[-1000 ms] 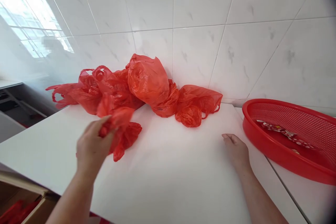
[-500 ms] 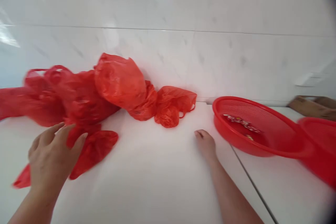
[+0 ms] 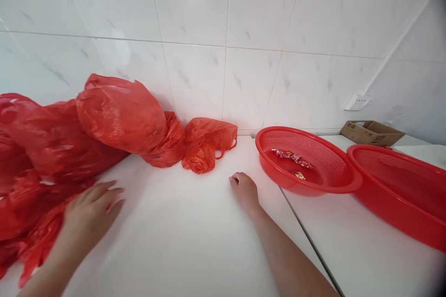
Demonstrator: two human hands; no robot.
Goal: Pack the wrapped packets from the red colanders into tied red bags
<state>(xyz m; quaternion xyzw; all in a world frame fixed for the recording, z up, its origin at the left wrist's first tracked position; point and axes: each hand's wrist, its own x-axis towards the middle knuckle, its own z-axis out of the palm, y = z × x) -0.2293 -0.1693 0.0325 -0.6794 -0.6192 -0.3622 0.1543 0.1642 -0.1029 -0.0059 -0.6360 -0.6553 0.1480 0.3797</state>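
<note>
Several red plastic bags are heaped along the wall on the left. My left hand is beside the lower bags, palm down with its fingers apart, holding nothing. A smaller crumpled red bag lies at the right end of the heap. My right hand rests on the white table with its fingers curled in; whatever they may hold is hidden. To the right of it is a round red basket with a few small wrapped packets inside.
A second red basin overlaps the right side of the basket. Behind it sits an open cardboard box, below a wall socket. The tiled wall bounds the table's back, and a dark seam runs through the tabletop.
The view has swung to the right, so bags and baskets appear further left. My left hand has moved off the bags to their right side. My right hand stays curled on the table.
</note>
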